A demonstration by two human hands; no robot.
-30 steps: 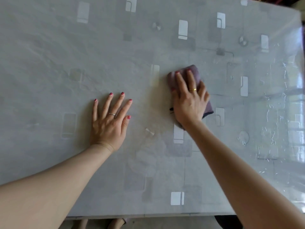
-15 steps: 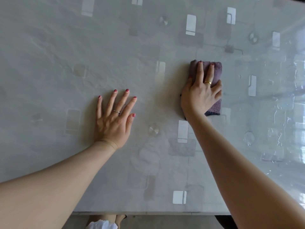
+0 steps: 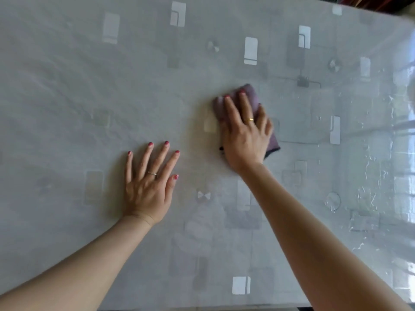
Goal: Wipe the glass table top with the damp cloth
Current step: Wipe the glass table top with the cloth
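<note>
A folded purple cloth (image 3: 249, 95) lies flat on the glass table top (image 3: 89, 86), a little right of the middle. My right hand (image 3: 246, 133) presses down on it with fingers spread, covering most of it; only its far end and right edge show. My left hand (image 3: 149, 182) rests palm down on the glass to the left, fingers apart, holding nothing. The glass covers a pale grey patterned surface with white rectangles.
Wet streaks and bright window reflections (image 3: 381, 176) cover the right side of the glass. The table's near edge (image 3: 202, 307) runs along the bottom of the view. Dark objects show past the far right corner (image 3: 370, 3).
My right hand has slid the cloth to the left, back toward the middle, after a stroke to the right. My left hand has stayed planted on the glass.
</note>
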